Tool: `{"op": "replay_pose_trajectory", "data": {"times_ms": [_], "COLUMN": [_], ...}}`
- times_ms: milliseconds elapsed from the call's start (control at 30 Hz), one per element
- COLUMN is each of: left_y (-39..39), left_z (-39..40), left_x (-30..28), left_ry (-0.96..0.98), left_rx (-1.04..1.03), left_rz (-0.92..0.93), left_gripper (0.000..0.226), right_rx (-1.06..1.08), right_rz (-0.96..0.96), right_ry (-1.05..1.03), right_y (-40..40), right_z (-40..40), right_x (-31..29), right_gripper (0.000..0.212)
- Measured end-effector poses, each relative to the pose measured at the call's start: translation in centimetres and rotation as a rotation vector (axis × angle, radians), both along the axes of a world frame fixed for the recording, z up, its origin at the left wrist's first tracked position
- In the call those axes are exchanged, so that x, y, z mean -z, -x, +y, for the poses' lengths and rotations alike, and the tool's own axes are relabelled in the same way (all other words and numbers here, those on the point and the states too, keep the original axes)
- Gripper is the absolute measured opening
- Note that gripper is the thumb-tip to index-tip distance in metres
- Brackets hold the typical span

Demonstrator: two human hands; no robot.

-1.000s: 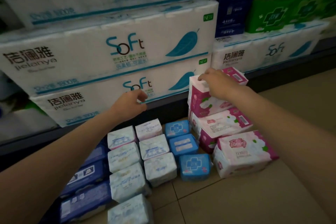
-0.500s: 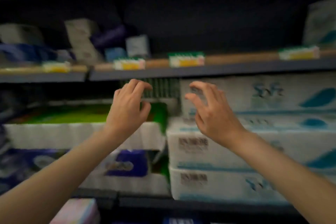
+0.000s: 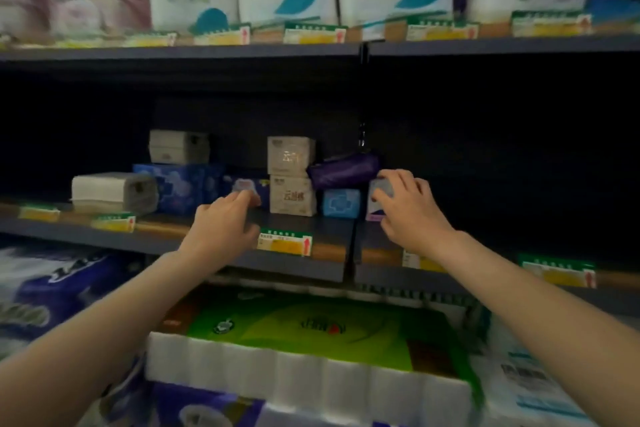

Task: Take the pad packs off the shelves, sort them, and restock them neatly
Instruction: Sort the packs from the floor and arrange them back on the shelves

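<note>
Gripping small pale pad pack (image 3: 380, 199) at centre-right of frame: right hand (image 3: 412, 210), fingers curled over its top, pack standing on middle shelf (image 3: 304, 255). Left hand (image 3: 223, 224) at centre, fingers bent onto dark blue pack (image 3: 246, 188); firm grasp cannot tell. Between hands: light blue pack (image 3: 341, 203), stacked beige boxes (image 3: 292, 175), purple pouch (image 3: 343, 168).

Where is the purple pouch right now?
In the head view, the purple pouch lies on the middle shelf, resting atop the small blue pack, between the stacked beige boxes and the right hand.
</note>
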State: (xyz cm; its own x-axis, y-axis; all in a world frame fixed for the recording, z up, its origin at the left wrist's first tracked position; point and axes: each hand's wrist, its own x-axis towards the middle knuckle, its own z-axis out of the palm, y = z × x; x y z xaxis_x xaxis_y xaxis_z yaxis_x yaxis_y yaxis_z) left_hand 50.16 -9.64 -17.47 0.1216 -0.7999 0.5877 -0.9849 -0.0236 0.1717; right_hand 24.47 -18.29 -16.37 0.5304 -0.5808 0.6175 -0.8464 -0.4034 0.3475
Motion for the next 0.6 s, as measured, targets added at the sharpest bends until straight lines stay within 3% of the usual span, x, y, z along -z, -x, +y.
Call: {"op": "replay_pose_trajectory", "data": {"times_ms": [100, 267, 433, 600], "left_y": [0.2, 2.1, 1.2, -1.0], "left_z": [-2.3, -6.6, -8.0, -9.2], "left_x": [-1.3, -1.2, -0.4, 0.5], "left_ry": [-0.035, -0.02, 0.055, 0.097], "left_rx": [-0.058, -0.013, 0.032, -0.017], "left_rz": [0.039, 0.097, 0.166, 0.246], "left_gripper": [0.036, 0.038, 0.038, 0.035], "right_rx": [0.097, 0.117, 0.148, 0.192], "right_rz": [-0.118, -0.001, 0.217, 0.225], "right_ry": [-0.135, -0.32, -0.183, -0.05], "right_y": [-0.8, -0.4, -2.8, -6.5], "right_z": [-2.0, -7.6, -14.5, -19.5], "right_x": [-0.3, -2.2, -3.0, -2.6], "right_gripper": [0.049, 0.07, 0.086, 0.089]}}
